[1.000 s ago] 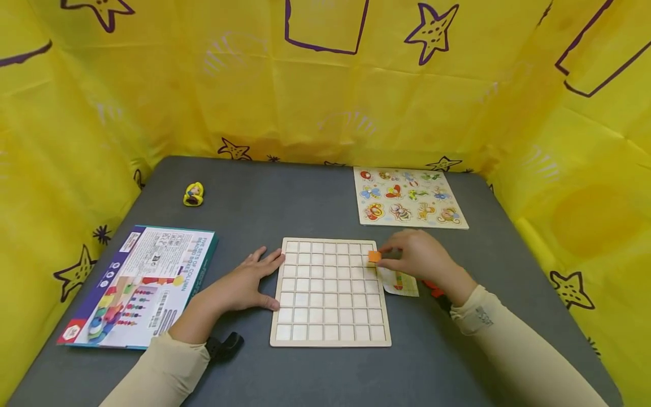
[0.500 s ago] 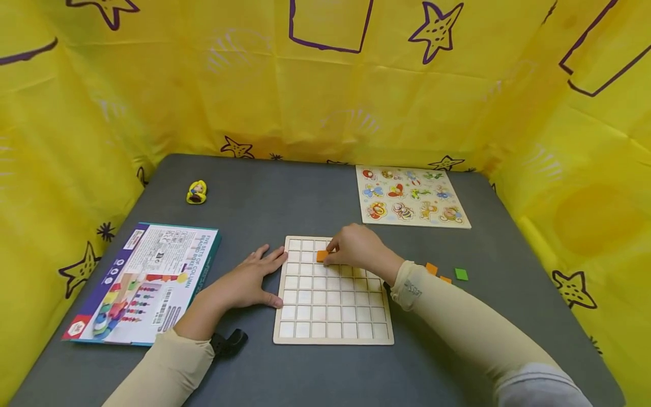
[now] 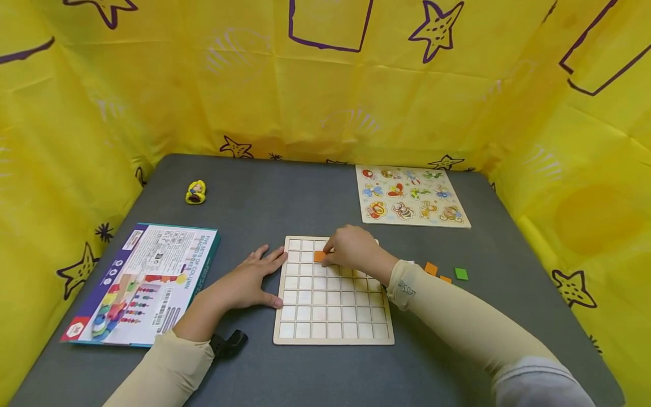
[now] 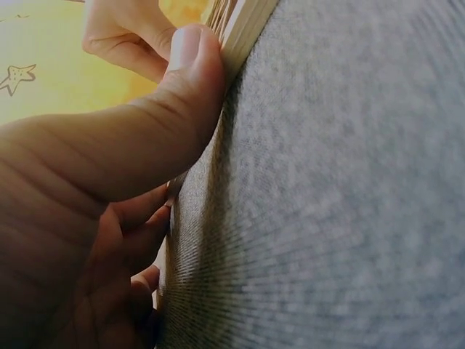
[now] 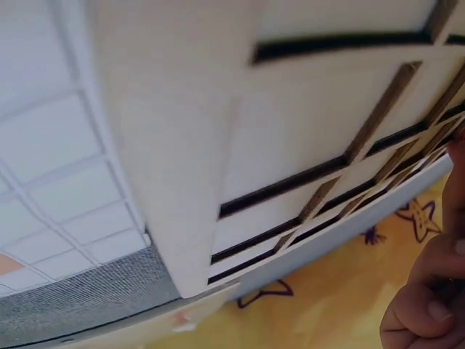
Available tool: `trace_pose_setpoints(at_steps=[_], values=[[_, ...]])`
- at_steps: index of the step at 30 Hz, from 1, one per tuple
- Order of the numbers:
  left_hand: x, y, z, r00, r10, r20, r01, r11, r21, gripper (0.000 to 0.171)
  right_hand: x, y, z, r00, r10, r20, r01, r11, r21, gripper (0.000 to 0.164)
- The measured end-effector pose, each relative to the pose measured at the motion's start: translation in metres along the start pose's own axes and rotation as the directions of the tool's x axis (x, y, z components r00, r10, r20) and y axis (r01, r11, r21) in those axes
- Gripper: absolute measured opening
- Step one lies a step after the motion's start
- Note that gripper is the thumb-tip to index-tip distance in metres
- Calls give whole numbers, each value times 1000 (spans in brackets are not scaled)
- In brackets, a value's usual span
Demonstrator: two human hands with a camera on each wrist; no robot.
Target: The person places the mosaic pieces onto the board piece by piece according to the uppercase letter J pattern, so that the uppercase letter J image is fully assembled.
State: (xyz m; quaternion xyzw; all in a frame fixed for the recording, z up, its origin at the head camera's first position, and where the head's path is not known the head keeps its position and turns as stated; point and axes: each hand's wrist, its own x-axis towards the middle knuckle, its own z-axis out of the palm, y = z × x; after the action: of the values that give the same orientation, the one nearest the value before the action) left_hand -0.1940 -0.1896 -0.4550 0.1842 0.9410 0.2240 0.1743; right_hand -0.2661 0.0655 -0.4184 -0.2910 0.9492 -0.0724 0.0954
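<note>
A pale wooden grid board (image 3: 311,316) lies flat on the grey table, with rows of square cells. In the head view my right hand (image 3: 358,249) reaches over its upper part and pinches a small orange square tile (image 3: 319,256) at a cell in the second row from the top. My left hand (image 3: 244,282) has its fingers spread and touches the board's left edge. The left wrist view has that thumb (image 4: 187,69) against the wooden edge. In the right wrist view, curled fingers (image 5: 429,298) show at the right border; the tile is hidden there.
Loose orange tiles (image 3: 431,268) and a green tile (image 3: 461,274) lie right of the board. A gridded card (image 5: 58,167) lies beside it. Around them are an insect puzzle board (image 3: 413,195), a boxed toy (image 3: 147,282) and a yellow figurine (image 3: 195,192).
My right hand has carried the orange tile leftward from the board's right edge, then shifted slightly left and settled at the cell. The loose tiles came into sight. My left hand stayed on the edge.
</note>
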Motion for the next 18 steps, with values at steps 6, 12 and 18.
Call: trace_pose_setpoints(at_steps=[6,12,18], values=[[4,3,0,1000,3,17,-3,1000,3,108,-7,2,-1,999,-34,-3,34,999,-37,31],[5,5,0,1000,-5,26,5,1000,5,107,-15,9,-9,998,-65,-13,65,996,-53,41],[1,2,1,1000,-3,2,3,1000,0,107,-43,45,-40,998,29,-48,-25,998,63,43]])
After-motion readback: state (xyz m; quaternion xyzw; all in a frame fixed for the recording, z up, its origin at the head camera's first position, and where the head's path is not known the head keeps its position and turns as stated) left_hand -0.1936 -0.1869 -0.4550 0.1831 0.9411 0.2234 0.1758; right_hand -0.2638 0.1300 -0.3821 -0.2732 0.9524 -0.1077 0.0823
